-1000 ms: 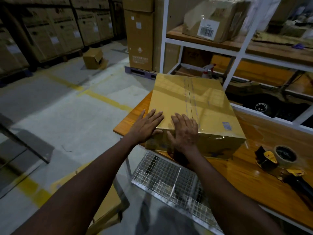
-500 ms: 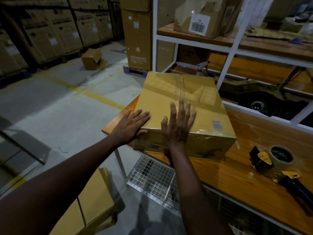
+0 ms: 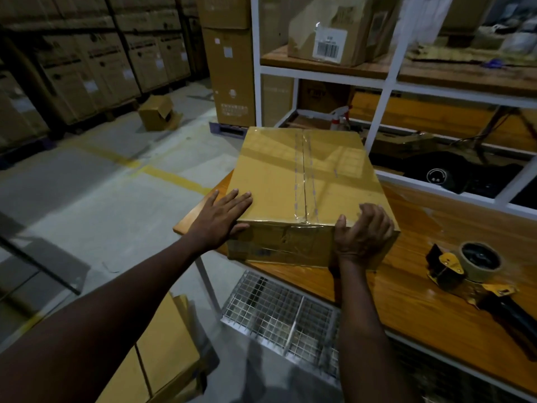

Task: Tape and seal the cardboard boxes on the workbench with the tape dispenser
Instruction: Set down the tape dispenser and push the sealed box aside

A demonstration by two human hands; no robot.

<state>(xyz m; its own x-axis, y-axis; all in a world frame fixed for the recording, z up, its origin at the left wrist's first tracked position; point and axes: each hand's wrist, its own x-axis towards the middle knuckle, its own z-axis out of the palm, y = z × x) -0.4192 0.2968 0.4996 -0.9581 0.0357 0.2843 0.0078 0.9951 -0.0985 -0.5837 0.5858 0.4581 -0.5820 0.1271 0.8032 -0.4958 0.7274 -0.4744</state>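
Brown rectangular taped cardboard box (image 3: 305, 181) on left end of orange wooden workbench (image 3: 406, 303). Left hand (image 3: 220, 221) flat, fingers straight, against near-left corner. Right hand (image 3: 363, 238) curled over near-right edge, grasping box.

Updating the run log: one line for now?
left hand flat on box | right hand grips box corner | tape dispenser untouched
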